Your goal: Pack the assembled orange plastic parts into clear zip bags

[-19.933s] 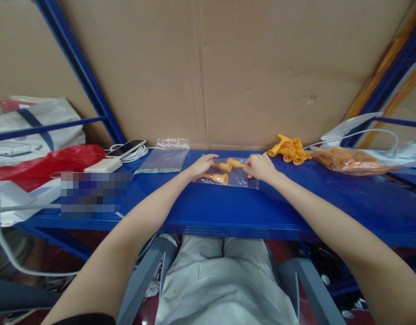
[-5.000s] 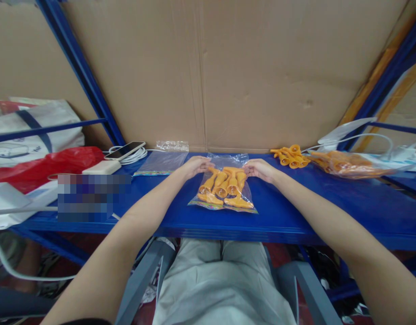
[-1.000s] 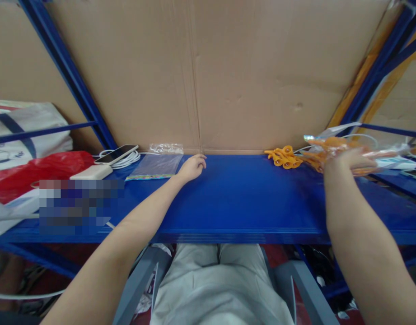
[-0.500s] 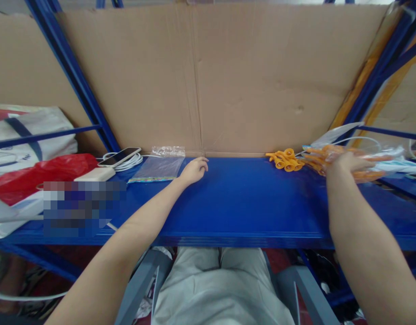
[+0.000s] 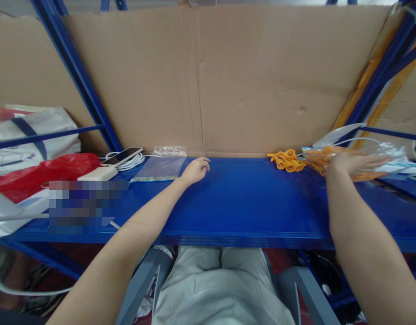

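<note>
My left hand rests on the blue tabletop, its fingers loosely curled with a small gap between the tips and nothing in them. Just left of it lies a flat clear plastic bag with a colourful lower edge. At the right, my right hand lies on a clear plastic bag of orange plastic pieces, fingers stretched out to the right over it. Several orange funnel-shaped pieces lie in a cluster beside this bag, toward the middle. What is under my right palm is hidden.
A phone lies on a coiled white cable, near a white block. Further left are a red plastic bag and a cloth bag. Cardboard walls the back; blue posts frame the sides.
My right hand's fingers have straightened and reach further right across the bag of orange pieces. My left hand stays in place; the view has shifted slightly.
</note>
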### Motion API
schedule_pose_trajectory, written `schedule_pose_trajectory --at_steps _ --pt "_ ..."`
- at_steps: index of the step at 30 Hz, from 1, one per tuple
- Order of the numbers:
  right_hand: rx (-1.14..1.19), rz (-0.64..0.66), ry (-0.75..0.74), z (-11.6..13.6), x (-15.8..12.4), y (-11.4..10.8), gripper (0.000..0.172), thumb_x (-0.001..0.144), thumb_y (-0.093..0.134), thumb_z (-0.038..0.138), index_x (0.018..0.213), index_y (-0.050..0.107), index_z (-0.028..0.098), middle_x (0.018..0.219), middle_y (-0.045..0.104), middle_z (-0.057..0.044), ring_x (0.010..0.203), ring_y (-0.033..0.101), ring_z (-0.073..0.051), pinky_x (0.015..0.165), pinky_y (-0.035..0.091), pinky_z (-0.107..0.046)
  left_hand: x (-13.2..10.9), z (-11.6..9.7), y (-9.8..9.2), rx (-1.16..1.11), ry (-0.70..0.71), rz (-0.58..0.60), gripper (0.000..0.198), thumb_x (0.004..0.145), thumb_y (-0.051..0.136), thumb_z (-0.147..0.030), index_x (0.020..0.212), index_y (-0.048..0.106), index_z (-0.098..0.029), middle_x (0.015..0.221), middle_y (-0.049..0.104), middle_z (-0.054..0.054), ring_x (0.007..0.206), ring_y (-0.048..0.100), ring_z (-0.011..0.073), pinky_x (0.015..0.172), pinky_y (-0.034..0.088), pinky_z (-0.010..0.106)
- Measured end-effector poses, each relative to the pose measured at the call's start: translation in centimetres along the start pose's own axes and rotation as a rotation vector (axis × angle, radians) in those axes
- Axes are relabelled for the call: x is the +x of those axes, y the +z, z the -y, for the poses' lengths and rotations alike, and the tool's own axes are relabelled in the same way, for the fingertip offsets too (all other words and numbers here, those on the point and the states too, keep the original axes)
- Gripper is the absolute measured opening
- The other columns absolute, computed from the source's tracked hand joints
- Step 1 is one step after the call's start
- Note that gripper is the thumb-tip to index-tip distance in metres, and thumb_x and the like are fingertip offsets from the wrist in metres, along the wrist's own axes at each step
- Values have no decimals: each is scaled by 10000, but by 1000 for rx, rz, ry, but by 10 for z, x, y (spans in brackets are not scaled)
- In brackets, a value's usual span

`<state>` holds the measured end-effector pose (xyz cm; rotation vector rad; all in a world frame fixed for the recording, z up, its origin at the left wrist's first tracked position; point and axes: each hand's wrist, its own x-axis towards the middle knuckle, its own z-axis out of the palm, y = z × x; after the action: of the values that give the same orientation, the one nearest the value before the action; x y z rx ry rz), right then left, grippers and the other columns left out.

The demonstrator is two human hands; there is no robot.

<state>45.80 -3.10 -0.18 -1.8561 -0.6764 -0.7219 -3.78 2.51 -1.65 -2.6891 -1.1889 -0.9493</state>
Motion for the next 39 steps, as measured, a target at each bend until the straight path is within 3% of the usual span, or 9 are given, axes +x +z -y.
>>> schedule_pose_trajectory --at_steps 2,4,9,12,18,23,32,36,39 --pt "29 -61 309 7 -7 -10 673 920 328 264 1562 246 79 1573 216 -341 1465 284 -405 1153 187 -653 0 -1 -1 1 -1 9 289 756 449 -40 675 691 -178 1166 703 86 1132 658 216 1056 492 371" --pt "45 -46 327 21 -15 -24 717 913 386 317 1552 248 22 1584 192 -349 1505 178 -403 1182 104 -639 0 -1 -1 5 2 10 290 752 451 -32 673 688 -179 1157 708 83 1129 660 214 1054 492 372" --pt "100 64 11 60 -32 -57 674 863 461 251 1483 360 8 1604 214 -287 1515 158 -354 1208 62 -552 0 -1 0 9 16 -5 290 745 451 -32 671 683 -190 1129 717 60 1104 670 201 1035 507 370" --pt "86 204 -242 79 -38 -63 562 869 453 231 1392 456 26 1532 368 -261 1461 291 -312 1198 192 -466 0 0 0 9 19 -1 290 739 446 -39 666 683 -190 1087 728 60 1089 675 202 1027 512 365" --pt "-89 717 -567 103 -61 -40 439 902 426 197 1310 558 105 1387 541 -233 1284 495 -341 1049 408 -499 0 1 0 13 16 35 288 739 443 -60 686 689 -201 1041 743 46 1048 685 197 999 528 341" --pt "-376 1052 -665 102 -88 -18 432 884 468 285 1265 666 234 1451 540 -122 1374 420 -389 1063 350 -674 -1 -2 1 85 -86 -26 334 820 454 -113 1029 700 -203 1122 732 59 1100 664 214 1020 511 353" --pt "-418 1142 -667 104 -92 -15 497 939 372 330 1357 632 258 1545 462 -77 1476 273 -387 1113 267 -710 -10 15 -8 356 -632 -25 513 855 557 -355 1305 543 -109 1429 518 298 1357 457 463 1063 344 697" --pt "-418 1151 -671 103 -92 -13 505 939 371 326 1364 627 236 1543 462 -94 1482 263 -383 1130 257 -689 -12 36 -9 349 -782 150 511 867 536 -456 1251 597 -124 1174 684 299 1148 641 447 913 501 619" --pt "-401 1125 -681 100 -92 -8 491 926 389 331 1337 648 263 1503 507 -92 1469 290 -380 1119 268 -691 -11 41 -10 403 -694 238 415 866 531 -375 1179 641 -124 1055 729 271 1025 707 397 840 563 510"
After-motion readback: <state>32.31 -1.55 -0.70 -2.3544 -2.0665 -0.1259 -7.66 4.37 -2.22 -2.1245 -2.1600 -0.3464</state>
